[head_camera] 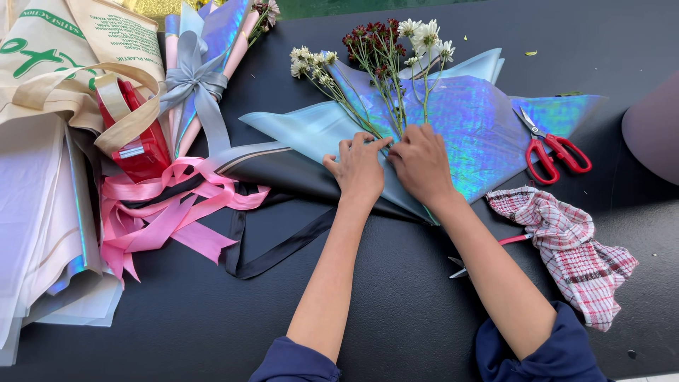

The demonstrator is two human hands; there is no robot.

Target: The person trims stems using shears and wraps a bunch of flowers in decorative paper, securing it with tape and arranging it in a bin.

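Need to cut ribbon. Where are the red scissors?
Head view, right side: the red-handled scissors lie on the black table, blades on the iridescent wrapping sheet, above the checked cloth.

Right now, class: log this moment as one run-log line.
left hand: pressing wrap | right hand: on stems | scissors: right of wrap | cloth: near right arm

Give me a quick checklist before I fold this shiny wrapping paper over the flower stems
1. Left hand and right hand press the iridescent wrapping paper by the stems: ok.
2. Flower stems gathered and lying on the paper: ok.
3. White daisies and dark red blooms past the paper's top edge: ok.
4. Red scissors off the paper's fold area, beside the right hand: ok.
5. Pink ribbon near the left arm: ok.
6. Whether the stems are tied together: cannot tell, hands cover them.
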